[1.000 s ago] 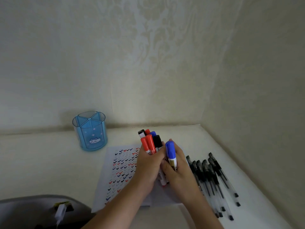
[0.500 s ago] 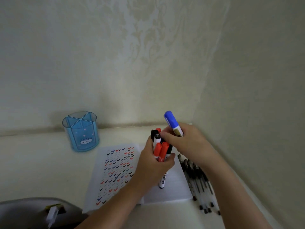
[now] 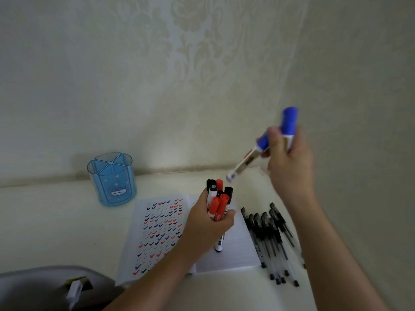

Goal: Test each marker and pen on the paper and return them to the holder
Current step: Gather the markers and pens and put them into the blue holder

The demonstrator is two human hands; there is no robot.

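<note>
Head view: right grip (image 3: 288, 160) grasps blue marker (image 3: 289, 122), left grip (image 3: 208, 223) clutches marker bundle (image 3: 219, 205).
Uncap, then stroke bare paper (image 3: 235, 250) at 7 o'clock.

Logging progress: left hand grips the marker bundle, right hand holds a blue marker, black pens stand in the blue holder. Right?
No: in the head view the black pens lie on the table right of the paper; the blue holder holds none. The rest stands.
</note>
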